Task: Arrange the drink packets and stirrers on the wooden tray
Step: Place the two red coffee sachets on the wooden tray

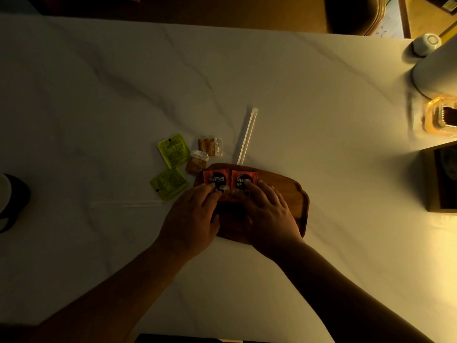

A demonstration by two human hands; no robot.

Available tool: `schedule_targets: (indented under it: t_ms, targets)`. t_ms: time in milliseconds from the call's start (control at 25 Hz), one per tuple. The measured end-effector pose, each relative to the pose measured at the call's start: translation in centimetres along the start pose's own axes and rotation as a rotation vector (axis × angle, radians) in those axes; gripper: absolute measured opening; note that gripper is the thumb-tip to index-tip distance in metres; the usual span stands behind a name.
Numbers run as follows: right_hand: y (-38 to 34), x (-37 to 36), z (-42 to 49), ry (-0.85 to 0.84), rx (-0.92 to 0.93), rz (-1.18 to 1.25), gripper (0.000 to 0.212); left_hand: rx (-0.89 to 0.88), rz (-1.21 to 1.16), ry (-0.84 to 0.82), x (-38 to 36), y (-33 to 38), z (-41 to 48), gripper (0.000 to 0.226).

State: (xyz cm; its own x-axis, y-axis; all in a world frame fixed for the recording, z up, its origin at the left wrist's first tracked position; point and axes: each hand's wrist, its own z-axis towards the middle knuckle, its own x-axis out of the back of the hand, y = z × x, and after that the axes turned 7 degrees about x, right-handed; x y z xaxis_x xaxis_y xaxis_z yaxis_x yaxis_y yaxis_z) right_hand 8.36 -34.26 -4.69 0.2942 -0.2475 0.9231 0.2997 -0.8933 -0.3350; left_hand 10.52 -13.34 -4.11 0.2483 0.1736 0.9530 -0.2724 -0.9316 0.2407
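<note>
Red coffee packets (230, 180) lie side by side on the wooden tray (291, 194), both hands' spread fingers (265, 191) pressing their near ends flat. Beyond the fingertips, green packets (171, 149), brown packets (210, 146) and two stirrers (246, 137) still wait off-tray.

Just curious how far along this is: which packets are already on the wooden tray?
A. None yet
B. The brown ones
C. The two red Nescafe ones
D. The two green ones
C: the two red Nescafe packets lie side by side on the wooden tray; the green packets and brown packets are on the table.
</note>
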Motion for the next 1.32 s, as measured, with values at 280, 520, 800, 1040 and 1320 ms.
schedule_targets:
  t_ms: [280, 520, 800, 1040, 1320]
  targets:
    - [-0.1, -0.6, -0.4, 0.01, -0.002, -0.007, 0.084, -0.017, 0.044, -0.061, 0.9, 0.5, 1.1, 0.062]
    - [-0.1, -0.5, -0.4, -0.002, -0.006, -0.012, 0.086, -0.046, 0.061, -0.098, 0.8, 1.0, 2.0, 0.057]
    - [0.0, -0.3, -0.1, -0.03, -0.022, 0.014, 0.08, -0.035, 0.024, -0.098, 0.9, 1.3, 2.7, 0.058]
    - [-0.4, -0.1, 0.4, -0.009, -0.056, -0.001, 0.074, -0.043, 0.02, -0.112, 1.0, 1.2, 2.9, 0.059]
    - [-0.4, -0.5, 0.2, -0.001, -0.114, -0.014, 0.076, -0.042, 0.003, -0.122, 1.0, 1.0, 2.8, 0.059]
